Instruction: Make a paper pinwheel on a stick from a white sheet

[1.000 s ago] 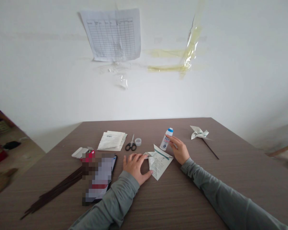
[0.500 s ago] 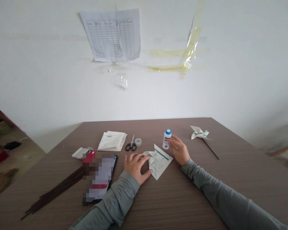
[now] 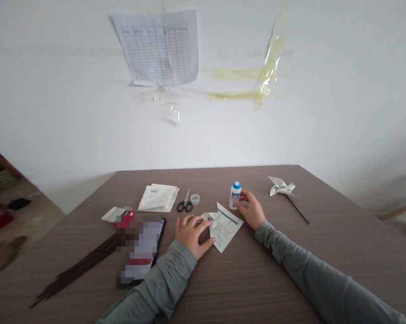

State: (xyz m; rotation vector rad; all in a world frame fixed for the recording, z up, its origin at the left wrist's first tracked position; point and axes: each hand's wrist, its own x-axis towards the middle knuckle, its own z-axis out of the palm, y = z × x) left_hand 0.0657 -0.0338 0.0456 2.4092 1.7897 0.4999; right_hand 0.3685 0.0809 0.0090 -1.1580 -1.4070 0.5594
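My left hand lies with spread fingers at the left side of a folded sheet of printed paper. Its thumb and index fingertips rest on the paper's folded edge, and part of that side is hidden under the hand. Just beyond the paper's right corner stands a small white bottle with a blue top, upright on the table; it looks like a glue bottle. My right hand has its thumb at the front of the bottle and its other fingers behind the right side, closed around it.
Scissors, a small clear cap and a stack of papers lie farther back. To the left are a red and white box, dark sticks and a phone. A paper pinwheel on a stick lies right.
The fingers of my right hand have shifted on the bottle, so more of its label shows. My left hand and the folded paper stay in place.
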